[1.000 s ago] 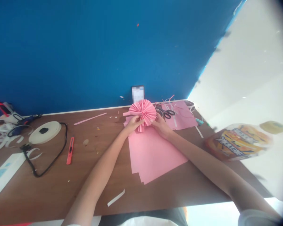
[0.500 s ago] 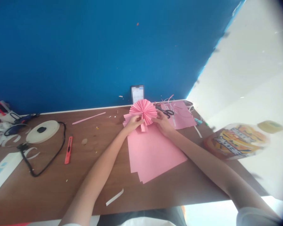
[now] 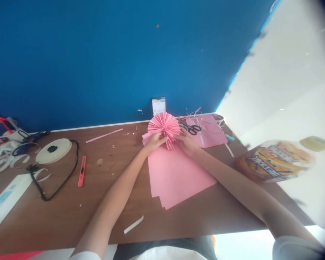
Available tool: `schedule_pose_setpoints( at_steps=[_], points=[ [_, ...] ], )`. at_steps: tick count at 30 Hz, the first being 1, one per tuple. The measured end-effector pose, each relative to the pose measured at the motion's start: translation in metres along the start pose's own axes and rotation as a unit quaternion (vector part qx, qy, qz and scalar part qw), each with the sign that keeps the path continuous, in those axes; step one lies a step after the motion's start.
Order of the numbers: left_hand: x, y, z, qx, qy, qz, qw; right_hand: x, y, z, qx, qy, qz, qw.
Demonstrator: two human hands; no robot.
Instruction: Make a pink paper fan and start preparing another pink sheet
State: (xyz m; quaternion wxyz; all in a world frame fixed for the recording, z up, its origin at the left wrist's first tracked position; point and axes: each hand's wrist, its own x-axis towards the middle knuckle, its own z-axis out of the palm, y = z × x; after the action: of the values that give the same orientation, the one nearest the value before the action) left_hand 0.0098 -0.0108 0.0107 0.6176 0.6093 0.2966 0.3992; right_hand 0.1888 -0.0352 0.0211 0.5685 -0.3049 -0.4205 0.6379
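A pleated pink paper fan (image 3: 164, 122), spread into a nearly round rosette, is held up between my two hands. My left hand (image 3: 155, 141) pinches its lower left side near the centre. The fingers of my right hand (image 3: 185, 140) grip its lower right edge. Some folded pleats hang down between the hands below the centre. Under the fan and my hands lie sheets of pink paper (image 3: 178, 180), slightly out of line with each other.
Black-handled scissors (image 3: 193, 129) rest on more pink paper at the right, near a juice bottle (image 3: 276, 160). A phone (image 3: 159, 106) leans against the blue wall. Leftward are a red box cutter (image 3: 82, 171), a ribbon roll (image 3: 54, 151), a black cord (image 3: 67, 180) and a white box (image 3: 8, 202).
The pleats at the bottom of the fan have spread apart a little between my hands. The whole view has shifted slightly, so the things on the left show farther right.
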Motion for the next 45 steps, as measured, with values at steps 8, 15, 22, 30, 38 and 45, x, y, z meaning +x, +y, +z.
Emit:
schedule_pose_setpoints(
  at_steps=[8, 15, 22, 30, 38, 45],
  points=[
    [0.0, -0.001, -0.002, 0.031, 0.009, -0.009, 0.999, -0.003, -0.003, 0.001, -0.032, -0.046, 0.043, 0.998],
    [-0.001, -0.007, -0.005, 0.056, 0.086, -0.032, 0.994, -0.001, -0.002, -0.004, -0.08, -0.01, 0.037, 0.996],
    [-0.004, 0.003, 0.007, 0.109, 0.055, -0.022, 0.992, 0.001, 0.007, -0.007, -0.178, -0.013, 0.006, 0.984],
    [-0.004, 0.004, 0.005, 0.121, 0.062, -0.012, 0.991, 0.001, 0.003, -0.006, -0.174, 0.002, -0.032, 0.984],
    [0.0, -0.006, 0.009, 0.142, 0.082, -0.043, 0.986, -0.001, 0.008, -0.002, -0.185, -0.003, 0.0, 0.983],
    [0.001, -0.009, 0.009, 0.146, 0.086, -0.041, 0.985, 0.0, 0.014, -0.005, -0.288, 0.055, -0.11, 0.95]
  ],
)
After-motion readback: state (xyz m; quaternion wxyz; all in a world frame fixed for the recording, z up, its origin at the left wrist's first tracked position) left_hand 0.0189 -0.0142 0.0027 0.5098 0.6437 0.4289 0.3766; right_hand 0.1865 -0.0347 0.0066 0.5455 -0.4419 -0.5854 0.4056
